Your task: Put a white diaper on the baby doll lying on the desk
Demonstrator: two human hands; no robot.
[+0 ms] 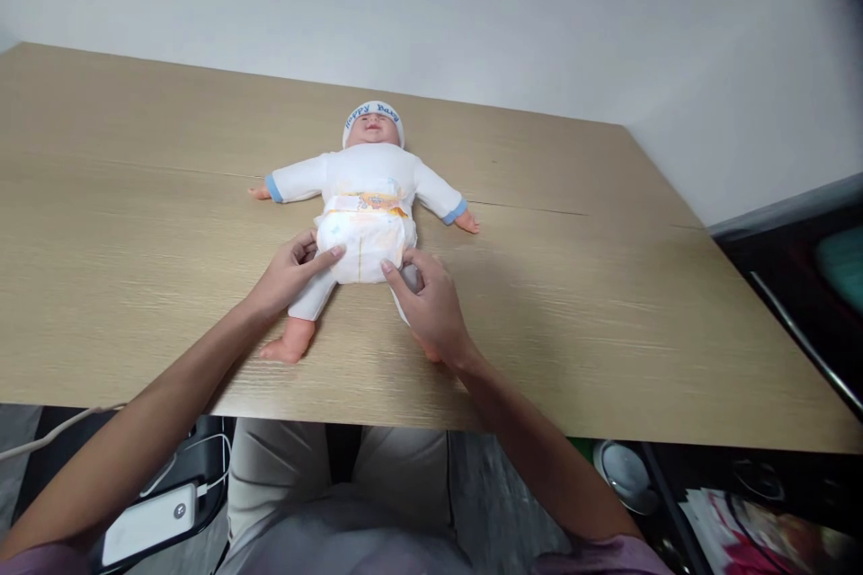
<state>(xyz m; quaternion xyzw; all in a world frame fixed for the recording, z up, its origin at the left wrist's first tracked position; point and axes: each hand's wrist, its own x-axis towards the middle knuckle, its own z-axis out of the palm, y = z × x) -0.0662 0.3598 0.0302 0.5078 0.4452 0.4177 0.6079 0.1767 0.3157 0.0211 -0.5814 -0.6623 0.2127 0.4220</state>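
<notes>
A baby doll in a white suit with blue cuffs lies on its back on the wooden table, head away from me and arms spread. Its white cap reads "Happy Baby". Around its hips sits a white diaper with an orange printed band at the waist and a yellow line down the front. My left hand pinches the diaper's left edge by the leg, thumb on top. At the opposite leg, my right hand grips the other edge between thumb and fingers. It covers most of the doll's leg on that side.
Behind the table rises a pale wall. Below the front edge at left, a white power bank with a cable lies on a dark surface. At lower right are a round white object and papers. A dark object borders the right side.
</notes>
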